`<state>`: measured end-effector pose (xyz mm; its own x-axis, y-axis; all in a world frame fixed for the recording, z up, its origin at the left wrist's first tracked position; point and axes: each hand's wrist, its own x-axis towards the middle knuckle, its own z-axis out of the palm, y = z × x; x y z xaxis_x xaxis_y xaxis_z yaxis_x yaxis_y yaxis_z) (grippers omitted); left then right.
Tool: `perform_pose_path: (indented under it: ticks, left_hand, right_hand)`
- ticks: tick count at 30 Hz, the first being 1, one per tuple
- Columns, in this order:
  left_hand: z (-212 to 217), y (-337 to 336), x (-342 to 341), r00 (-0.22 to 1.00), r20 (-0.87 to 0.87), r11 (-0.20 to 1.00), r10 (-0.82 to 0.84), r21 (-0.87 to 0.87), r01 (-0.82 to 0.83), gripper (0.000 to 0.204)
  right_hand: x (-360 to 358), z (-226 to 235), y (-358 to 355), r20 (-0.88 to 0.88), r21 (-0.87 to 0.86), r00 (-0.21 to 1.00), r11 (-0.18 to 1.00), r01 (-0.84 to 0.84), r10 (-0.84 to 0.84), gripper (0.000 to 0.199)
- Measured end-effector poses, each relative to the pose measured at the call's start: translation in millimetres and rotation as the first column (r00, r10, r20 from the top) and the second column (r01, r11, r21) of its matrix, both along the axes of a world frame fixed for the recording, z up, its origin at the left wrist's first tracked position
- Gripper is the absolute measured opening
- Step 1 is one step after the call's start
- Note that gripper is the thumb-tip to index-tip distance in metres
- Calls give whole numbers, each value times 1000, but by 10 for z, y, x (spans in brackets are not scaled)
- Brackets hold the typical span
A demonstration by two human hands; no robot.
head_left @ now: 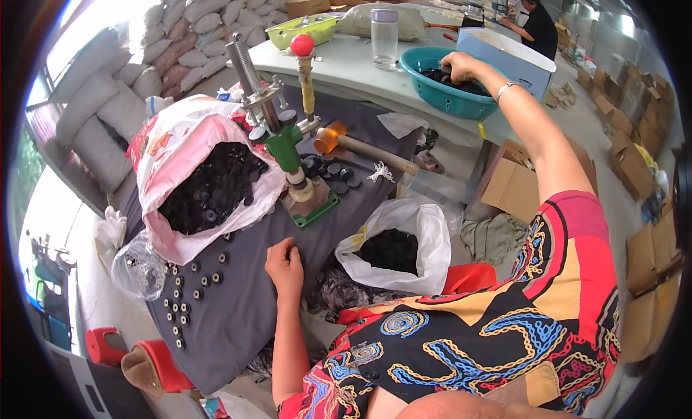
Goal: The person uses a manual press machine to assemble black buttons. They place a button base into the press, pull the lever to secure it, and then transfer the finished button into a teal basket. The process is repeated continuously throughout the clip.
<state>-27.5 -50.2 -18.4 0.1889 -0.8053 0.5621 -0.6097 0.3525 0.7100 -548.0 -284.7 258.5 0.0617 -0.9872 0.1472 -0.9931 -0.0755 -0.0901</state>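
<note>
My left hand rests on the dark grey cloth, its fingers curled closed; whatever they may hold is hidden. A green hand press with a red ball knob stands just beyond it. Stretched far to the right, my right hand dips into a teal basin of black pieces, fingers bent closed round some. Several small black round caps lie beside the press. Left of the press, an opened pink-and-white bag is full of black caps.
Several black ringed pieces lie spread on the cloth's left side. A white bag of black pieces sits close before me. On the white table are a clear jar, a green basket and a box. Another person works far back.
</note>
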Motion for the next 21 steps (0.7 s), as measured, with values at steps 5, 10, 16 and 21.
perform_pose_path:
  ticks: [5,10,16,21]
  left_hand:
    - [-37,-47,-2,998,-55,1000,-5,-7,5,18]
    - [48,-24,40,997,-18,996,71,-61,-72,17]
    - [95,253,307,990,-8,989,138,-50,-138,16]
    - [107,544,830,929,99,931,356,-126,-343,17]
  right_hand:
    - [-141,177,32,356,-56,934,998,21,0,39]
    - [303,558,582,623,-433,731,901,27,278,43]
    - [2216,24,1495,674,-315,491,816,-485,552,34]
    - [3799,-1266,1579,516,-286,257,447,-847,817,31]
